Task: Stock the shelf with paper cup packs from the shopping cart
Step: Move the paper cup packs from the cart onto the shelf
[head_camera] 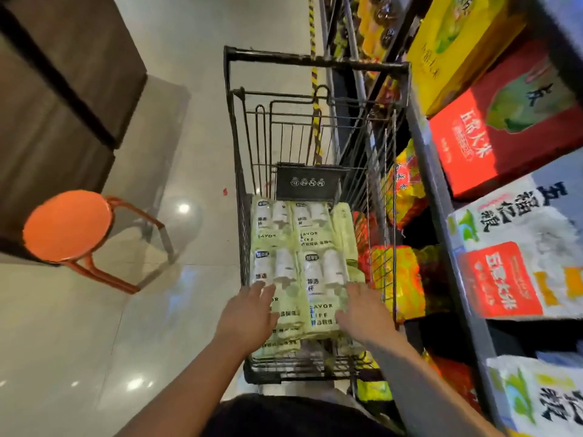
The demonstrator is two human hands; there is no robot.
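shopping cart (315, 63): 1 | stool (67, 225): 1 | paper cup packs (274, 234): at least 4 | left hand (247, 313), right hand (362, 313): 2

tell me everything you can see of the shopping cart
The shopping cart is a dark wire basket with a thick bar across its far end and a dark flap with white icons inside. It stands upright on the glossy floor, close beside the shelf. Pale green paper cup packs lie in it; the left hand and right hand reach over them, fingers straight.
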